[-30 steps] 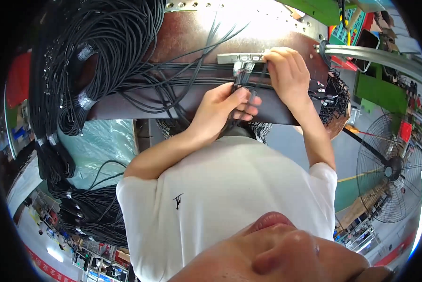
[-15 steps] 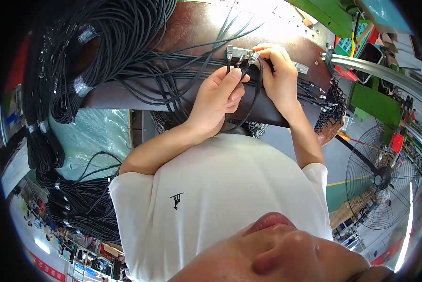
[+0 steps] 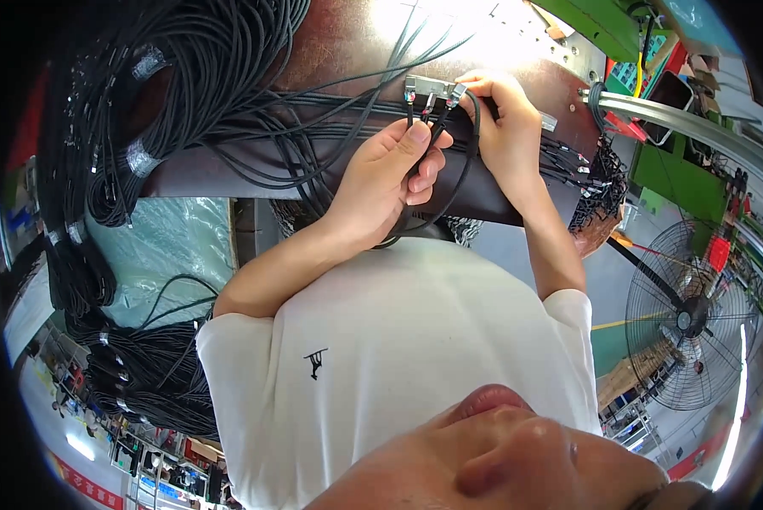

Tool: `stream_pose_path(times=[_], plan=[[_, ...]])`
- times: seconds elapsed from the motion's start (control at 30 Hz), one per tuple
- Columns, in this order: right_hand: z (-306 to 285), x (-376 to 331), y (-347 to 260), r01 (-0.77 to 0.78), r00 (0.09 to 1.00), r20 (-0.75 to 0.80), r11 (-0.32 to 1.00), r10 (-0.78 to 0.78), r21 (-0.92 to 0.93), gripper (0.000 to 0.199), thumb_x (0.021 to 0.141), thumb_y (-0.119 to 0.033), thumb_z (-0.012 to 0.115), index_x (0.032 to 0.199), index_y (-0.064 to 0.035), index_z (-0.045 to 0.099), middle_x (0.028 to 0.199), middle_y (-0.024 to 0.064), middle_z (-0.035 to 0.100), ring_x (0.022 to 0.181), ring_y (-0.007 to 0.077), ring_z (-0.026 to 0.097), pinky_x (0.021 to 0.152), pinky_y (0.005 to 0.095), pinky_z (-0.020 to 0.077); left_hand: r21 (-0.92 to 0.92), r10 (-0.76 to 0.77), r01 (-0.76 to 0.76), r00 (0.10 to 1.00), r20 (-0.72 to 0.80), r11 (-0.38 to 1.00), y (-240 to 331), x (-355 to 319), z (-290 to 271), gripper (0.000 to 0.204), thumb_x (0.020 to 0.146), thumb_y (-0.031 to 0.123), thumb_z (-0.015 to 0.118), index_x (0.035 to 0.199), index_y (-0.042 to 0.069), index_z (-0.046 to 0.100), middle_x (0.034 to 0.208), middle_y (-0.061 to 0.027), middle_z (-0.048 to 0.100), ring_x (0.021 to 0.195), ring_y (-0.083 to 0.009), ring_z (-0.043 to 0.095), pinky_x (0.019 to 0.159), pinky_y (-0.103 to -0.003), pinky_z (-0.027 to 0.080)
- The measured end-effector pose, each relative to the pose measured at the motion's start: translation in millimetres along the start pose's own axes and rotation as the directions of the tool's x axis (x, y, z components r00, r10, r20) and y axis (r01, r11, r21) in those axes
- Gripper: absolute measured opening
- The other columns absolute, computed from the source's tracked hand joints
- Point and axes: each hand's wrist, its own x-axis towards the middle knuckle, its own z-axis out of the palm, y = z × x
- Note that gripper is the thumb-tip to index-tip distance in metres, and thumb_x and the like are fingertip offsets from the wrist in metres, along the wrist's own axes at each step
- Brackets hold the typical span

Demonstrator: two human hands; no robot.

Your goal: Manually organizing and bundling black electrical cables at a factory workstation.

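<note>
My left hand [image 3: 390, 174] is closed round several black cables [image 3: 426, 143], thumb on top, near the table's front edge. Metal connectors [image 3: 410, 88] stand up at the ends of these cables, fanned apart above the fist. At the rightmost metal connector [image 3: 456, 94], the fingertips of my right hand [image 3: 507, 119] are pinched together. One cable loops down from there toward my left wrist. Just behind the connectors lies a grey metal block [image 3: 432, 86] on the table.
Large coils of black cable [image 3: 220, 51] cover the table's left side, bound with clear wrap [image 3: 142, 158]. More cable ends [image 3: 568, 161] lie at the right. A curved metal rail [image 3: 679, 115] and a caged fan [image 3: 692, 316] stand to the right. Plastic sheeting [image 3: 182, 255] lies below left.
My left hand has shifted slightly left and down along the cables, and the connectors show more apart. The right hand stays at the rightmost connector, its wrist a little further right.
</note>
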Motion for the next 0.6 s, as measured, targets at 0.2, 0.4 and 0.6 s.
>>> stream_pose_path(times=[0.2, 0.4, 0.6], plan=[[-6, -3, 2, 0.13, 0.991, -0.018, 0.987, -0.132, -0.096, 0.017, 0.075, 0.004, 0.067, 0.087, -0.0032, 0.059, 0.094, 0.0076, 0.065, 0.086, 0.0276, 0.061, 0.07, 0.0346, 0.0504, 0.021, -0.011, 0.011, 1.0, 0.022, 1.0, 1, 2, 3, 0.03, 0.1, 0.033, 0.049, 0.098, 0.004, 0.057, 0.07, 0.0027, 0.046, 0.058, -0.0042, 0.036, 0.05, -0.019, 0.03], [-33, 9, -20, 0.53, 0.831, 0.034, 0.773, -0.555, -0.349, 0.035, 0.064, 0.003, 0.069, 0.096, -0.0097, 0.067, 0.088, 0.0062, 0.059, 0.082, 0.0256, 0.058, 0.065, 0.0345, 0.0491, 0.145, -0.129, 0.108, 0.98, 0.151, 0.984, 13, 7, 12, 0.03, 0.101, 0.031, 0.047, 0.097, 0.003, 0.056, 0.07, 0.0007, 0.049, 0.059, -0.0067, 0.043, 0.051, -0.022, 0.035], [-34, -1, 7, 0.357, 0.883, -0.122, 0.816, -0.454, -0.456, 0.041, 0.063, 0.005, 0.066, 0.101, -0.0101, 0.069, 0.088, 0.0056, 0.06, 0.08, 0.0253, 0.059, 0.067, 0.034, 0.0491, 0.521, 0.27, -0.223, 0.963, -0.014, 0.824, 22, 0, 14, 0.031, 0.103, 0.032, 0.039, 0.107, 0.005, 0.055, 0.064, 0.0018, 0.051, 0.055, -0.0042, 0.046, 0.052, -0.02, 0.039]])
